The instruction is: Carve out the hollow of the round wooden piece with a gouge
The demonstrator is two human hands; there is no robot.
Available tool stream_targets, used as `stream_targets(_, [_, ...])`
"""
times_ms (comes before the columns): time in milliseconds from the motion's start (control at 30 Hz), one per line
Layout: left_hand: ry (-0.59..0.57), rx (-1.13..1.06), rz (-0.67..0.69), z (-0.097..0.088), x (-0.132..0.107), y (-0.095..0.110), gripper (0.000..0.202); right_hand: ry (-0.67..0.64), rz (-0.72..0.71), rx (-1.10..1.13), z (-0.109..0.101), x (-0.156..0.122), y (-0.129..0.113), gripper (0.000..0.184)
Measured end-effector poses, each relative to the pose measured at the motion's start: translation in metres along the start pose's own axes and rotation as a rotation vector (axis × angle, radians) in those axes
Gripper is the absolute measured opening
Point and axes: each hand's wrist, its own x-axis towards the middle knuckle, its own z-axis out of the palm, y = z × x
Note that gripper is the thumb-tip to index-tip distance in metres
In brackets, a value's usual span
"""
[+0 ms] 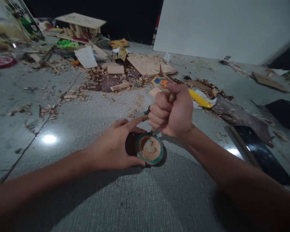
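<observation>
**Two hands working a small round tin on a littered floor**

Head view: we look down at our own two bare forearms reaching in from the bottom corners over a grey, finely ribbed floor. Our left hand (113,146) lies flat beside a small round tin (149,149), thumb along its near side and palm against its left side, which seems to steady it. The index finger stretches straight out past the far rim, and the other fingers rest close together. The tin sits in the middle of the floor, near us; its rim is teal and worn, and it holds a tan, pasty filling with a smooth swirl in it.

Our right hand (172,111) hovers just beyond the tin in a tight fist, all fingers curled hard around a thin wooden stick (171,96) held upright like a dagger. Its lower end points down at the tin's far rim; we cannot tell if the tip touches.

Toward the far edge lie curled wood shavings (99,77), pale flat wood offcuts (148,64) and a small stacked wooden model (81,27). A yellow ridged knife handle (200,99) lies just right of the fist. A glossy black slab (263,158) rests at the right edge, and a white board (227,29) leans upright at the far right.
</observation>
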Motion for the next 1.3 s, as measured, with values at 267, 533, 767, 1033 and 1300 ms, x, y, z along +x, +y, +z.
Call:
stream_targets(267, [-0.003,-0.020,0.004,-0.001,0.000,0.002,0.109,0.123,0.152,0.189,-0.008,0.012,0.004,0.051])
stream_targets(533, [-0.003,0.008,0.046,-0.001,-0.003,0.000,0.103,0.324,0.214,0.329,-0.027,0.015,0.014,0.046])
stream_targets(767, [-0.005,-0.014,0.016,0.000,-0.003,0.001,0.106,0.223,0.029,0.201,-0.004,-0.004,-0.003,0.048])
stream_targets(1033, [0.006,-0.041,0.033,-0.002,-0.003,0.000,0.095,-0.097,-0.154,-0.147,0.007,-0.022,0.004,0.053])
stream_targets(1300, [0.013,0.012,0.022,0.000,-0.003,-0.001,0.108,0.058,-0.107,0.062,-0.005,-0.012,0.004,0.052])
